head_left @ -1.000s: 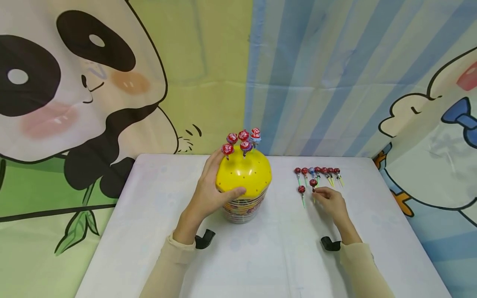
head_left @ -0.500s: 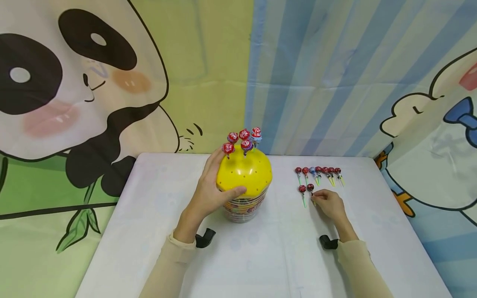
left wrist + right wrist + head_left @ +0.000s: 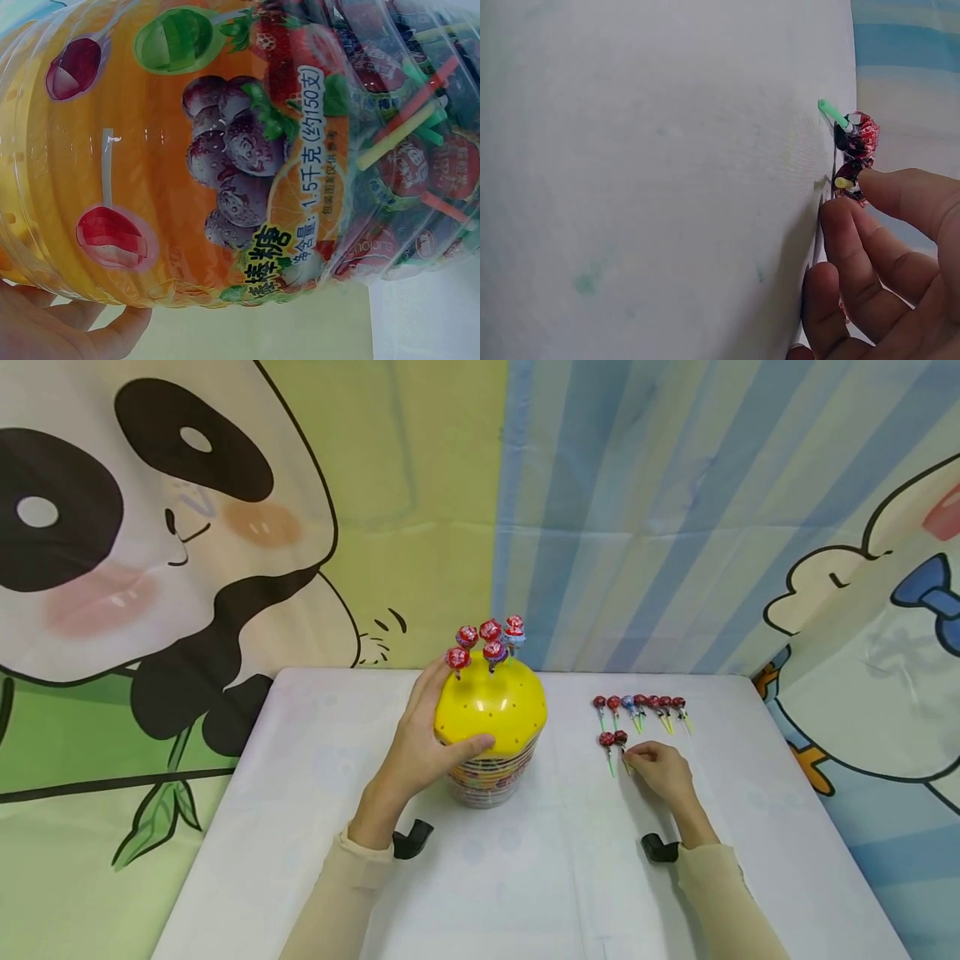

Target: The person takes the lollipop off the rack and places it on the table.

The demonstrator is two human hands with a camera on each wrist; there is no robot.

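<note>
While the left hand (image 3: pixel 420 747) wraps curled fingers round the yellow-lidded jar (image 3: pixel 491 727), the right hand (image 3: pixel 660 770) pinches a lollipop (image 3: pixel 622 740) lying flat, head pointing away, stick toward the person.

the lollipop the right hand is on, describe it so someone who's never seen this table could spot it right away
Start at the yellow-domed candy jar on the white table, then look right to the row of lollipops lying flat. Just in front of that row lie two more, side by side. The right-hand one of that pair, red-wrapped, is the only lollipop with the right hand pinching its stick.
</note>
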